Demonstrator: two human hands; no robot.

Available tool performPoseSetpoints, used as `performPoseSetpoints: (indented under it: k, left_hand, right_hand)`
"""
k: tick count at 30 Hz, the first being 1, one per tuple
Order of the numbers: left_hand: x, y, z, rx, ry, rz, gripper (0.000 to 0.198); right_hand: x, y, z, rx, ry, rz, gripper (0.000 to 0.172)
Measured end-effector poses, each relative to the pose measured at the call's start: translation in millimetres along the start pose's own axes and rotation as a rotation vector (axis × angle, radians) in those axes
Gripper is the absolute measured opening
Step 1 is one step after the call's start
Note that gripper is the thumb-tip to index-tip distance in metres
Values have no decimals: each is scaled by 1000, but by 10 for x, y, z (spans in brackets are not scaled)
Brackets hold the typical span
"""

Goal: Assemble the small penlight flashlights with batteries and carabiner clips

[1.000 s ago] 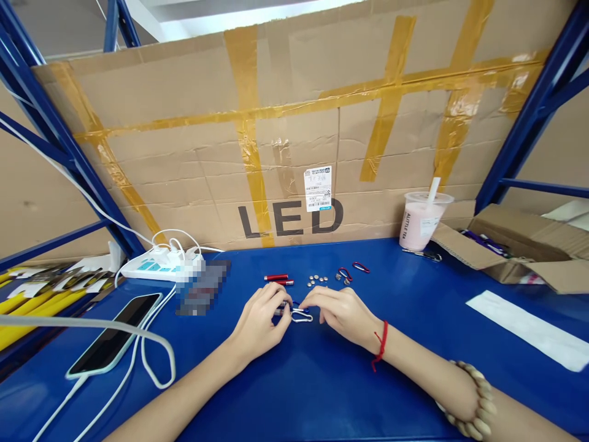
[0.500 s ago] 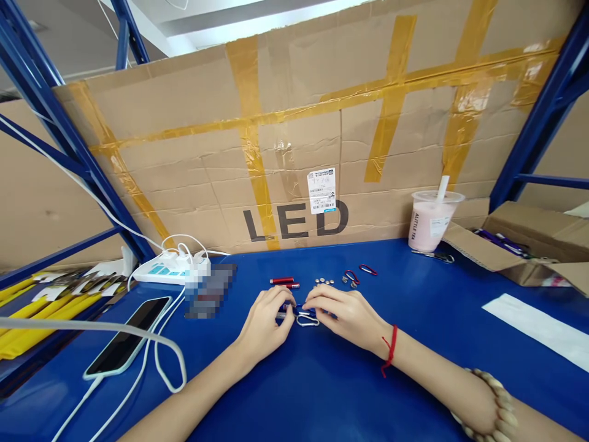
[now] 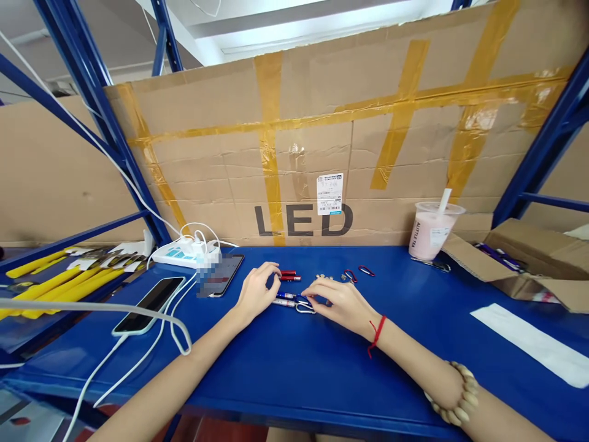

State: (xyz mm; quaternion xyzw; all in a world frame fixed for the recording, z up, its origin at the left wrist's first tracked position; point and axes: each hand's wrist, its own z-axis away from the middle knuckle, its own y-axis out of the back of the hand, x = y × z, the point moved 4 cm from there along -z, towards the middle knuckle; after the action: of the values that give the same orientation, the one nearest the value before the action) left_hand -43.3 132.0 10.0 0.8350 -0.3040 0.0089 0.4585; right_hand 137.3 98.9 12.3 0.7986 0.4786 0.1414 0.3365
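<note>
My left hand (image 3: 258,287) is beside the left ends of two red tubes (image 3: 291,278), its thumb and forefinger curved with a gap between them. Below its fingertips lie a blue tube (image 3: 286,296) and a silver tube (image 3: 284,302) on the blue table. My right hand (image 3: 338,301) rests palm down, its thumb and forefinger close together at a blue carabiner (image 3: 302,299); what they hold, if anything, is too small to tell. A silver carabiner (image 3: 305,309) lies just below. Several small round pieces (image 3: 321,276), partly hidden, and red carabiners (image 3: 366,271) are behind the right hand.
Left on the blue table (image 3: 276,368) are a charging phone (image 3: 150,305), a dark phone (image 3: 230,275), cables and a power strip (image 3: 184,252). Right are a drink cup (image 3: 430,233), an open box (image 3: 529,264) and a white strip (image 3: 529,344). Cardboard stands behind.
The view has shifted, showing the table's front edge. My left hand has moved away from the blue and silver tubes, leaving them uncovered. My right hand stays near the blue carabiner.
</note>
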Motion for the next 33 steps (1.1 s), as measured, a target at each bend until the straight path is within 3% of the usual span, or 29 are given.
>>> performPoseSetpoints:
  k: [12,25,33]
  left_hand:
    - [-159,-8,-32,6,71,-53,20]
    - [-33,-124,13,-130,-38,-17,32]
    - [48,-134,58,-198,25,30,29]
  right_hand:
    - [324,65,45,-79,-268,19,20]
    - [441,67,82,-63,-368,-33,20]
    - [440,74,84,-81,-369,-25,19]
